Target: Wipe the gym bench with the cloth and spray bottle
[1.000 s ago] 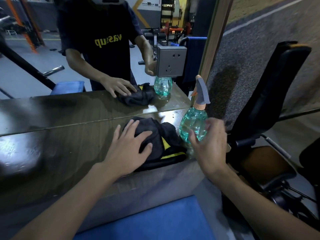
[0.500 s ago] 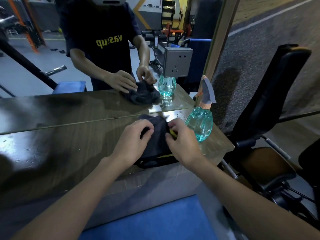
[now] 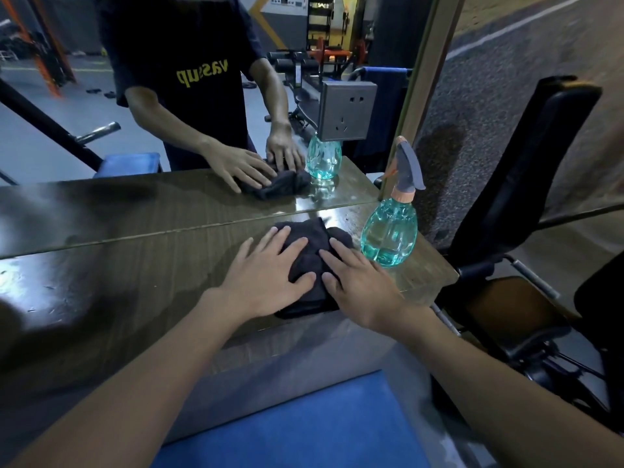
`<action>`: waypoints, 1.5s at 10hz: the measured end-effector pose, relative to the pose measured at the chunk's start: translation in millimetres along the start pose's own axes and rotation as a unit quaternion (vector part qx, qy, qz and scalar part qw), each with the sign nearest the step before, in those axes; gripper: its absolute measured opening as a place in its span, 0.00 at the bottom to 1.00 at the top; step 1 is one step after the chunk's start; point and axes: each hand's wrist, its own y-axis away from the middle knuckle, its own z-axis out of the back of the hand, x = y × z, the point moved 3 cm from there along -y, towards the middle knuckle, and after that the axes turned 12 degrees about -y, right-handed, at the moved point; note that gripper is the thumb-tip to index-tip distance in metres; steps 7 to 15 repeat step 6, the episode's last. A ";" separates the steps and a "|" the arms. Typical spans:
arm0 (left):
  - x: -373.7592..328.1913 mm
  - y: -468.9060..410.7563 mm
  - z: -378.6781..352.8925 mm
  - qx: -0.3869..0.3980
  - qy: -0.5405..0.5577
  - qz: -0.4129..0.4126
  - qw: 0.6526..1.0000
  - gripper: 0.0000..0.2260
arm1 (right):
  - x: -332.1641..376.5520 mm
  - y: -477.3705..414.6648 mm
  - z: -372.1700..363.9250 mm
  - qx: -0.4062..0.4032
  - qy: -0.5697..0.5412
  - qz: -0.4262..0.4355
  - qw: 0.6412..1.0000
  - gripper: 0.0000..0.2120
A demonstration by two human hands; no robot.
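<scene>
A dark folded cloth (image 3: 309,236) lies on the glossy wooden ledge (image 3: 118,282) in front of a mirror. My left hand (image 3: 266,282) rests flat on the cloth's left half, fingers spread. On its right half my right hand (image 3: 361,288) also lies flat. A teal spray bottle (image 3: 388,234) with a grey and orange trigger head stands upright just right of the cloth, untouched. A blue bench pad (image 3: 304,423) shows below the ledge, close to me. A black padded gym bench (image 3: 526,163) with its back raised stands to the right.
The mirror (image 3: 101,130) behind the ledge reflects me, the cloth and the bottle. A grey wall socket (image 3: 347,111) juts out above the ledge's far right. The ledge ends just right of the bottle, and the black bench's metal frame (image 3: 540,349) fills the floor there.
My right hand left the spray bottle and came onto the cloth. Both hands bunched and folded the cloth, and now lie flat on it.
</scene>
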 end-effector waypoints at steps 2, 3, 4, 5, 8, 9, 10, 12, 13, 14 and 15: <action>12.3 -6.9 4.1 0.042 0.034 -0.024 0.998 0.41 | -5.0 -5.5 2.6 0.054 -0.045 -0.011 0.997 0.28; 16.7 -8.8 2.7 0.056 0.039 -0.031 0.997 0.44 | -8.1 -6.9 4.9 0.084 -0.068 -0.025 0.994 0.31; 17.2 -9.5 6.2 0.067 0.057 -0.035 0.996 0.46 | -8.6 -9.1 6.8 0.076 -0.074 -0.024 0.994 0.32; 14.9 -5.6 9.0 0.065 0.072 -0.030 0.995 0.49 | -4.0 -2.7 8.8 0.054 -0.090 -0.026 0.994 0.31; 10.3 0.5 22.3 -0.012 0.121 -0.014 0.993 0.43 | -3.2 5.8 16.9 0.015 -0.119 -0.028 0.992 0.28; 10.3 0.5 22.3 -0.012 0.121 -0.014 0.993 0.43 | -3.2 5.8 16.9 0.015 -0.119 -0.028 0.992 0.28; 10.3 0.5 22.3 -0.012 0.121 -0.014 0.993 0.43 | -3.2 5.8 16.9 0.015 -0.119 -0.028 0.992 0.28; 10.3 0.5 22.3 -0.012 0.121 -0.014 0.993 0.43 | -3.2 5.8 16.9 0.015 -0.119 -0.028 0.992 0.28; 10.3 0.5 22.3 -0.012 0.121 -0.014 0.993 0.43 | -3.2 5.8 16.9 0.015 -0.119 -0.028 0.992 0.28; 10.3 0.5 22.3 -0.012 0.121 -0.014 0.993 0.43 | -3.2 5.8 16.9 0.015 -0.119 -0.028 0.992 0.28; 10.3 0.5 22.3 -0.012 0.121 -0.014 0.993 0.43 | -3.2 5.8 16.9 0.015 -0.119 -0.028 0.992 0.28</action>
